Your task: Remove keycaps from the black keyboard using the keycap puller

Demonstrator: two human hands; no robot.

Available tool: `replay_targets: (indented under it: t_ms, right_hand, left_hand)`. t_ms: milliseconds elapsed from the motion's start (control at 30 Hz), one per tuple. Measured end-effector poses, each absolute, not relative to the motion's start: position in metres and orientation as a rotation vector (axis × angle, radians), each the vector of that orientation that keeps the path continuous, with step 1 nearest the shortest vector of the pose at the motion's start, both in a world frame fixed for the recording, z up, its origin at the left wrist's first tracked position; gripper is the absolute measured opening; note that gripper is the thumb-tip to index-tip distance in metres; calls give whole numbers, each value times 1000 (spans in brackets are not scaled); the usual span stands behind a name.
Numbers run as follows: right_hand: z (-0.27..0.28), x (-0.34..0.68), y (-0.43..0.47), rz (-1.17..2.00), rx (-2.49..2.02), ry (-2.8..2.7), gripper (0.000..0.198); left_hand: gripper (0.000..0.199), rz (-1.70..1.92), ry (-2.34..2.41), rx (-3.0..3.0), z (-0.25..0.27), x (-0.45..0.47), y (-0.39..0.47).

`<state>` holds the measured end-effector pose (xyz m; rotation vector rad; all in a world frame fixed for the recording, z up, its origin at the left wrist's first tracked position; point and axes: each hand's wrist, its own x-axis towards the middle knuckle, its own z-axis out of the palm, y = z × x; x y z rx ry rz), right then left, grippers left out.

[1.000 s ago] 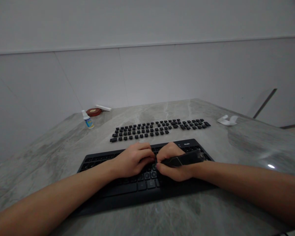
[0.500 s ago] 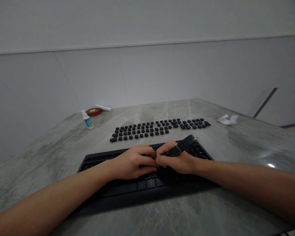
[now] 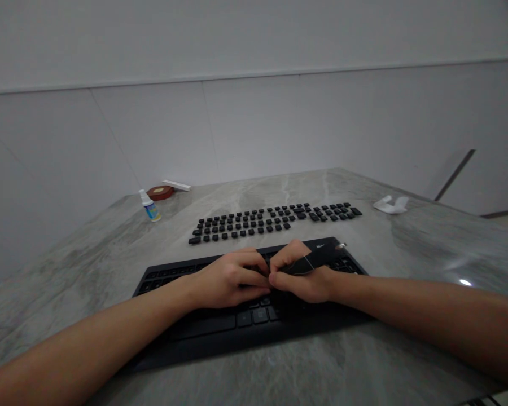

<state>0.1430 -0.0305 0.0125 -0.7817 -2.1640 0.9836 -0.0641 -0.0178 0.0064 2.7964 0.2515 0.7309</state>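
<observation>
A black keyboard (image 3: 207, 324) lies tilted slightly across the grey tabletop, with both my hands over its middle. My left hand (image 3: 232, 279) rests on the keys, its fingers closed and their tips together near my right fingertips; whatever they hold is hidden. My right hand (image 3: 309, 282) is closed around a flat black brush-like tool (image 3: 317, 258). The tool slants up and to the right, its far end catching light, while its lower end disappears among my fingers. Some keys show below my hands, and part of the key area looks dark.
Behind the keyboard, rows of loose black keycaps (image 3: 243, 224) are laid out on the marbled table (image 3: 110, 265). A small spray bottle (image 3: 152, 210) stands at the left, near a reddish-brown box (image 3: 160, 193) and a white strip (image 3: 178, 185). Crumpled white tissue (image 3: 392, 204) lies at the right.
The brush-like tool in my right hand has tipped lower and its far end has shifted right. My left hand has hardly moved.
</observation>
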Motion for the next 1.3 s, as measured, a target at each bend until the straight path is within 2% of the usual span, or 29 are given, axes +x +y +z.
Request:
replay_targets:
  t_ms: [167, 433, 700, 800, 1033, 1300]
  right_hand:
    - [13, 143, -32, 900, -735, -2190, 23]
    - [12, 140, -26, 1216, -844, -2017, 19]
    - [11, 138, -24, 1242, -867, -1959, 19]
    - [11, 139, -27, 1118, -853, -2051, 19]
    - [3, 143, -34, 531, -581, -2320, 24]
    - [2, 149, -36, 167, -249, -2341, 25]
  left_hand:
    - [14, 762, 244, 2815, 5, -64, -17]
    - [14, 777, 245, 2794, 6, -62, -18]
    - [14, 744, 249, 2778, 5, -64, -17]
    - [14, 745, 264, 2773, 5, -64, -17]
    - [18, 730, 288, 2817, 6, -63, -19]
    - [19, 716, 281, 2827, 7, -63, -19]
